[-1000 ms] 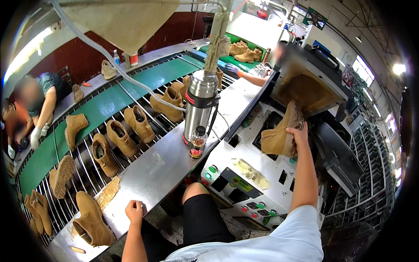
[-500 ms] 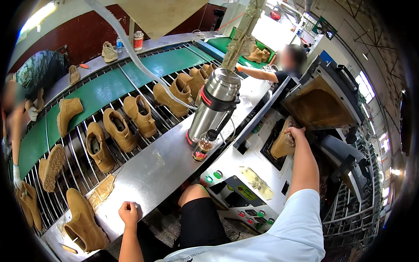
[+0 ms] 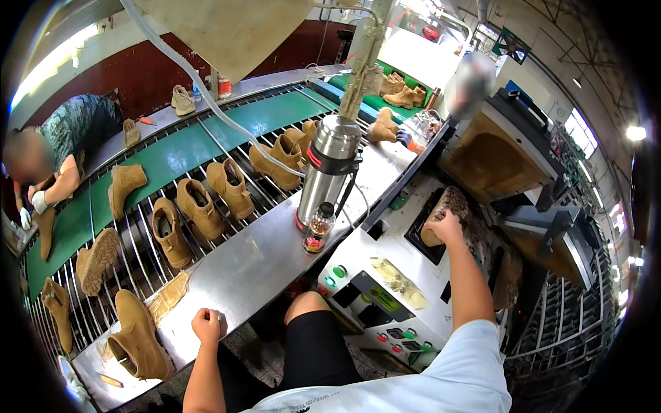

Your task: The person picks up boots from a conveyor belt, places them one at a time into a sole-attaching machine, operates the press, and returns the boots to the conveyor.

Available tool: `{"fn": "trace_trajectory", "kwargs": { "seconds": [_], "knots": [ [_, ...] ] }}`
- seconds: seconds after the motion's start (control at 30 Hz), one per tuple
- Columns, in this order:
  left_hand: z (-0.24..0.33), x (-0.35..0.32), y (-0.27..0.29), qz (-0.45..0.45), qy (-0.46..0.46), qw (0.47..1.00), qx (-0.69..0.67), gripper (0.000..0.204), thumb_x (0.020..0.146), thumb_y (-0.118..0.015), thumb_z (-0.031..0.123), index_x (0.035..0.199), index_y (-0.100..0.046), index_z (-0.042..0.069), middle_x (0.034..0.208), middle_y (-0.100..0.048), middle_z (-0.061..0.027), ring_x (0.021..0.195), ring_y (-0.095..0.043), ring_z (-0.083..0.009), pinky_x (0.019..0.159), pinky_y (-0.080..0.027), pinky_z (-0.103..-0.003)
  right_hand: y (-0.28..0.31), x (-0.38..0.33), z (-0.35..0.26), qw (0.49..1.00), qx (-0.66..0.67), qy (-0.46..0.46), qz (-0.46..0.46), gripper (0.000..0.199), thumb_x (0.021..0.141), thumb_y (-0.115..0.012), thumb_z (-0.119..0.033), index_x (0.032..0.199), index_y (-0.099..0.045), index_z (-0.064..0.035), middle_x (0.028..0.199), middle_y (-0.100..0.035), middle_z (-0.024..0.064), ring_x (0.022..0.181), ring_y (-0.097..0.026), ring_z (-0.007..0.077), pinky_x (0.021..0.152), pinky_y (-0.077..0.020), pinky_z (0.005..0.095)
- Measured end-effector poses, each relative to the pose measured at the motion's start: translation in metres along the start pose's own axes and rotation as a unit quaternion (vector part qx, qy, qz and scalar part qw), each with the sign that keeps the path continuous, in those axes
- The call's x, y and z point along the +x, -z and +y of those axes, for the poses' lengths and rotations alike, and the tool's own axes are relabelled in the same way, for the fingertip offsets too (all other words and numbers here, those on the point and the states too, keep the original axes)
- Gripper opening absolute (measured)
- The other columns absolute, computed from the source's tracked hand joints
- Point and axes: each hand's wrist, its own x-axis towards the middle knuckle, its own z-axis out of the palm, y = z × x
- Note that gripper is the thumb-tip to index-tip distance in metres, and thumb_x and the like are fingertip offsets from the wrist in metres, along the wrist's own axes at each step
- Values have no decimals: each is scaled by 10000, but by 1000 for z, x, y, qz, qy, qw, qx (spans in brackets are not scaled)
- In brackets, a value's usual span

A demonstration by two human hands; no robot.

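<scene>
My right hand (image 3: 447,228) reaches into the open press machine (image 3: 358,261), fingers closed against the near side of a tan boot (image 3: 435,219). The boot lies over a dark recess in the white machine top, its lugged sole facing up. Part of its upper is hidden by the hand. My left hand (image 3: 206,325) is curled into a loose fist above the edge of the steel counter (image 3: 241,289), with nothing visible in it. Left of that fist, a tan boot (image 3: 136,337) leans near the counter's end.
A steel thermos (image 3: 329,168) and a small bottle (image 3: 319,228) stand on the counter. Several tan boots line the roller rack beside a green belt (image 3: 165,151). Raised press lids (image 3: 506,148) overhang the machine. A person (image 3: 86,131) bends over at far left; another's gloved hand (image 3: 410,140) is at the back.
The boot in the machine now shows its sole more fully, and my right hand has shifted toward its near end. A tan boot now stands on the far counter. The person at left has moved.
</scene>
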Motion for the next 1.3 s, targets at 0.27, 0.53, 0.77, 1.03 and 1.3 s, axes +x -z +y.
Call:
{"fn": "trace_trajectory", "kwargs": {
  "seconds": [0.27, 0.53, 0.77, 1.03, 1.3],
  "knots": [
    [14, -9, -43, -31, 93, 975, -199, 132, 833, -603, 110, 885, -614, -11, 805, -642, -74, 727, -573, -146, 694, -470, -280, -7, -22, 23, 995, 6, 74, 65, 757, 687, -754, -421, 1325, -504, -98, 1331, -521, 163, 1241, -481, 354, 1026, -412, 428],
    [185, -137, -166, -324, 153, 852, -381, 458, 913, -558, 247, 1276, -504, -25, 1299, -530, -146, 1220, -480, -246, 1026, -359, -337, -22, -155, 103, 920, 229, 273, 164, 334, 710, -698, -95, 1028, -606, -54, 1039, -626, 143, 991, -585, 319, 882, -462, 399],
    [222, -134, -214, -455, 303, 684, -483, 420, 923, -568, 294, 1269, -541, 57, 1315, -539, -91, 1203, -511, -248, 1022, -361, -374, -62, -316, 121, 889, 325, 320, -14, 53, 726, -674, -71, 776, -676, -53, 700, -656, 112, 610, -656, 242, 581, -518, 319],
    [90, -140, 2, -89, -79, 990, -81, 252, 787, -667, 97, 1026, -644, 18, 1012, -653, -114, 938, -627, -268, 856, -494, -368, -141, -347, 48, 598, 412, -73, -684, 171, 916, -561, -121, 1034, -623, -13, 780, -663, 132, 693, -676, 223, 643, -553, 320],
    [-2, -131, 181, 411, -14, 909, 66, 594, 679, -697, 34, 1219, -457, -17, 1194, -478, -189, 1164, -449, -356, 1030, -336, -410, -230, -304, -70, 679, 166, 29, -715, 435, 934, -504, -431, 1059, -607, -27, 879, -689, 150, 697, -669, 227, 612, -537, 303]
  ]
}}
